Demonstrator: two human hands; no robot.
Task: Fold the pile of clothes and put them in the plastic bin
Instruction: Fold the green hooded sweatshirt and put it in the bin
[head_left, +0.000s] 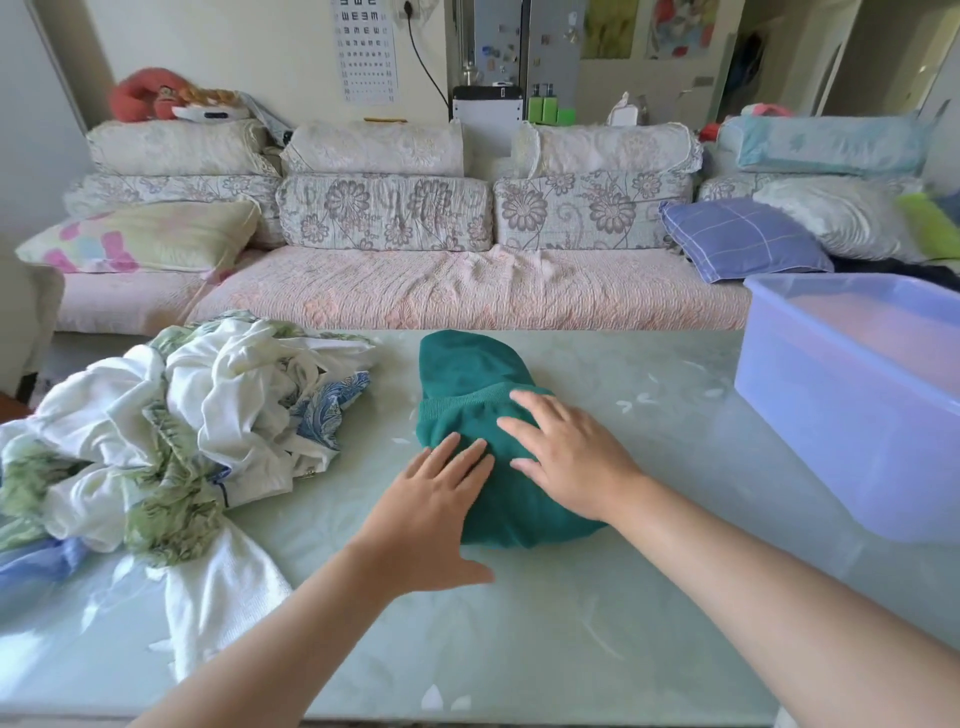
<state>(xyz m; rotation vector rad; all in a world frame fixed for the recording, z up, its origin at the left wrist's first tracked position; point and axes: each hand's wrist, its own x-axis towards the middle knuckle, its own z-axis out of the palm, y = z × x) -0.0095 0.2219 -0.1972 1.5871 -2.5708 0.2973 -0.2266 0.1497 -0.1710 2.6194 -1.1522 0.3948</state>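
A folded green garment (470, 374) lies in the middle of the pale green table (571, 623). My left hand (431, 512) rests flat on its near left edge, fingers straight. My right hand (569, 454) presses flat on top of it, fingers spread. A tangled pile of white, green-patterned and blue-patterned clothes (171, 431) sits on the left of the table, apart from the green garment. The translucent blue plastic bin (852, 415) stands at the table's right side; nothing shows through its walls.
A sofa (467, 291) with floral cushions runs along the far side of the table. A blue checked pillow (743, 239) lies on it, just behind the bin. Bare tabletop lies between the green garment and the bin.
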